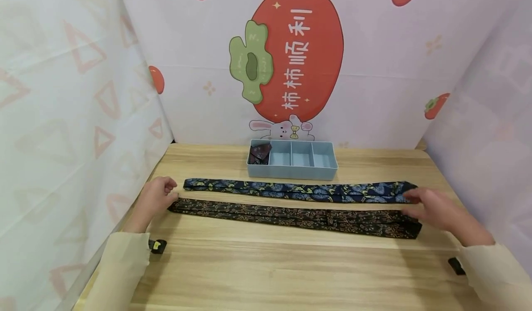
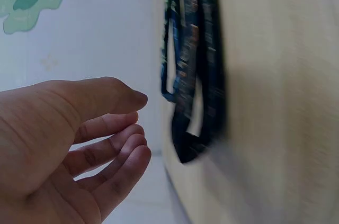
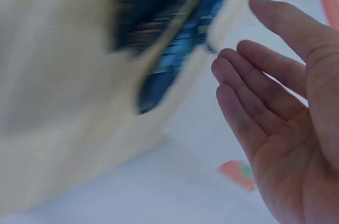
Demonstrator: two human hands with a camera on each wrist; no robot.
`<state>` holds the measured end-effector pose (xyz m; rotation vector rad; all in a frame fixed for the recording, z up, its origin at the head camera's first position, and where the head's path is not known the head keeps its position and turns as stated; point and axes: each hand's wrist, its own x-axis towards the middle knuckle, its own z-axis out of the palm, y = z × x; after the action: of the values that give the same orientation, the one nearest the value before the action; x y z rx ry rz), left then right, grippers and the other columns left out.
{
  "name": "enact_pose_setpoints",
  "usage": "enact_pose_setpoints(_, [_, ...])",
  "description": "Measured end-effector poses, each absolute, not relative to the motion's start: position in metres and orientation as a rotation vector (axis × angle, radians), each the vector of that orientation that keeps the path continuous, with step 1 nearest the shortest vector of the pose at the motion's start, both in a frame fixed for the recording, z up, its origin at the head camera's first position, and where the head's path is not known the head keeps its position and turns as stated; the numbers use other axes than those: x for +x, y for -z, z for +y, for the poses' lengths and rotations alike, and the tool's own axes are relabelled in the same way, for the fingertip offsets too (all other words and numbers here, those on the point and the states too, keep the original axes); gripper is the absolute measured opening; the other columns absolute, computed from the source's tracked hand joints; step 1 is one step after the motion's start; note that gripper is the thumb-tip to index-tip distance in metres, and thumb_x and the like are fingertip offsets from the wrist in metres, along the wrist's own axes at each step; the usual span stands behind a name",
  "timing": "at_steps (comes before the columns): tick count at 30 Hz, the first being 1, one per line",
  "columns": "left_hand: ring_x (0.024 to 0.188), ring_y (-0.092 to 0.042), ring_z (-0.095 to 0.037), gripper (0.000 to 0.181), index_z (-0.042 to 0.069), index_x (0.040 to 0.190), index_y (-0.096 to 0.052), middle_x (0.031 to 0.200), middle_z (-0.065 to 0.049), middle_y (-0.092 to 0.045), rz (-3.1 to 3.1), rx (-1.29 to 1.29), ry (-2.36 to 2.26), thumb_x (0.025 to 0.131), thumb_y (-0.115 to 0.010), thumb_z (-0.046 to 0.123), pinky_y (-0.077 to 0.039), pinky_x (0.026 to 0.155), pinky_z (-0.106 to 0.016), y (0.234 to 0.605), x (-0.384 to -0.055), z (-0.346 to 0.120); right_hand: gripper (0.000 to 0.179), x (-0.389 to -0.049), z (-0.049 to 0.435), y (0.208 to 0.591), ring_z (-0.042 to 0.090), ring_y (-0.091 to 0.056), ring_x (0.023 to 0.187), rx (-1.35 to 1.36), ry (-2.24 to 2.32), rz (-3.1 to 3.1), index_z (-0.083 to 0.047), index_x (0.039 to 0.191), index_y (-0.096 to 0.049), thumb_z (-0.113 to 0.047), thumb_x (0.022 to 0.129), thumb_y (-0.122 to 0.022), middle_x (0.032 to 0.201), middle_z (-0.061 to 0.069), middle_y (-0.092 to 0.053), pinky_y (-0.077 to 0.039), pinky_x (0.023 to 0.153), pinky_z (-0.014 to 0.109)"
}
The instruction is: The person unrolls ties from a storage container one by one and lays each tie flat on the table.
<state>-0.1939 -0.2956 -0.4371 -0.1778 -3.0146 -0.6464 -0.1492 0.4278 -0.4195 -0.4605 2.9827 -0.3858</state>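
Two neckties lie stretched side to side across the table, each folded lengthwise. The farther one is a navy necktie (image 1: 299,192) with blue and yellow patterns; the nearer is a dark necktie (image 1: 266,212) with small reddish-brown figures. My left hand (image 1: 155,195) hovers by their left ends, fingers loosely bent and holding nothing, apart from the ties in the left wrist view. Over the right ends is my right hand (image 1: 434,209), its fingers (image 3: 249,97) relaxed with nothing between them. In the head view it overlaps the tips of both ties.
Behind the ties stands a blue divided box (image 1: 293,171); a rolled dark red necktie (image 1: 260,153) sits in its leftmost compartment. A printed cloth (image 1: 199,108) hangs along the table's back edge, with more cloth at both sides. The wooden table (image 1: 266,274) extends toward me.
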Motion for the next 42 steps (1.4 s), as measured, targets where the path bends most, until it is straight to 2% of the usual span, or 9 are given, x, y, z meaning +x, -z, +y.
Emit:
enact_pose_setpoints(3, [0.098,-0.067,-0.039,0.032,-0.009,0.119,-0.069,0.111,-0.027,-0.071,-3.039,-0.242,0.622,0.095,-0.074,0.011,-0.056,0.087,-0.057,0.42,-0.207,-0.276,0.056,-0.165,0.407,0.402,0.051,-0.068,0.112,-0.464,0.375,2.992,0.013,0.132,-0.064,-0.028,0.097,-0.078,0.126,0.034,-0.069,-0.057,0.092,0.063])
enact_pose_setpoints(7, [0.117,-0.066,-0.046,0.042,-0.011,0.133,-0.063,0.129,-0.032,-0.068,-3.084,-0.346,0.637,0.099,-0.07,0.013,-0.054,0.102,-0.06,0.401,-0.226,-0.241,0.069,-0.189,0.377,0.388,0.058,-0.057,0.128,-0.459,0.331,2.973,0.011,0.148,-0.05,-0.041,0.104,-0.067,0.143,0.038,-0.057,-0.048,0.104,0.071])
enact_pose_setpoints(9, [0.125,-0.063,-0.047,0.046,-0.011,0.138,-0.059,0.137,-0.032,-0.065,-3.099,-0.401,0.641,0.1,-0.068,0.013,-0.052,0.108,-0.061,0.396,-0.237,-0.223,0.078,-0.201,0.362,0.386,0.059,-0.051,0.136,-0.448,0.319,2.955,0.009,0.154,-0.042,-0.049,0.106,-0.06,0.151,0.039,-0.049,-0.044,0.109,0.072])
enact_pose_setpoints(13, [0.132,-0.06,-0.046,0.05,-0.01,0.143,-0.056,0.143,-0.03,-0.061,-3.099,-0.523,0.634,0.1,-0.067,0.014,-0.049,0.113,-0.059,0.389,-0.256,-0.185,0.094,-0.223,0.334,0.388,0.058,-0.036,0.148,-0.435,0.349,2.928,0.007,0.163,-0.027,-0.063,0.105,-0.051,0.164,0.037,-0.032,-0.034,0.119,0.072])
enact_pose_setpoints(18, [0.142,-0.054,-0.044,0.056,-0.008,0.149,-0.052,0.151,-0.027,-0.057,-3.098,-0.657,0.575,0.1,-0.067,0.015,-0.044,0.12,-0.056,0.387,-0.279,-0.141,0.103,-0.248,0.306,0.4,0.05,-0.015,0.161,-0.459,0.402,2.927,0.004,0.167,-0.008,-0.065,0.104,-0.051,0.175,0.029,-0.01,-0.019,0.129,0.065])
enact_pose_setpoints(24, [0.151,-0.045,-0.041,0.066,-0.008,0.154,-0.045,0.159,-0.026,-0.049,-3.115,-0.774,0.384,0.102,-0.069,0.023,-0.037,0.127,-0.052,0.393,-0.303,-0.098,0.112,-0.275,0.285,0.42,0.047,-0.006,0.163,-0.487,0.404,3.005,0.006,0.166,-0.003,-0.068,0.101,-0.055,0.175,0.029,-0.003,-0.013,0.132,0.063])
enact_pose_setpoints(30, [0.148,-0.048,-0.04,0.07,-0.008,0.155,-0.044,0.156,-0.026,-0.052,-3.118,-0.856,0.198,0.101,-0.07,0.029,-0.039,0.125,-0.049,0.399,-0.318,-0.077,0.119,-0.29,0.273,0.438,0.044,-0.003,0.165,-0.454,0.409,3.015,0.004,0.167,-0.001,-0.075,0.097,-0.054,0.177,0.026,0.001,-0.013,0.133,0.06])
enact_pose_setpoints(33, [0.138,-0.056,-0.039,0.068,-0.006,0.151,-0.049,0.148,-0.024,-0.058,-3.114,-0.889,0.16,0.099,-0.073,0.031,-0.045,0.12,-0.048,0.401,-0.324,-0.074,0.121,-0.292,0.267,0.446,0.043,-0.005,0.165,-0.449,0.404,3.003,0.005,0.167,-0.003,-0.078,0.095,-0.054,0.177,0.025,-0.001,-0.015,0.133,0.059])
enact_pose_setpoints(42, [0.119,-0.063,-0.033,0.057,-0.001,0.135,-0.063,0.129,-0.019,-0.066,-3.173,-1.022,0.036,0.092,-0.084,0.031,-0.053,0.109,-0.045,0.394,-0.338,-0.075,0.119,-0.293,0.257,0.458,0.042,-0.006,0.165,-0.461,0.432,2.995,0.005,0.167,-0.003,-0.077,0.096,-0.053,0.177,0.025,-0.002,-0.02,0.132,0.059])
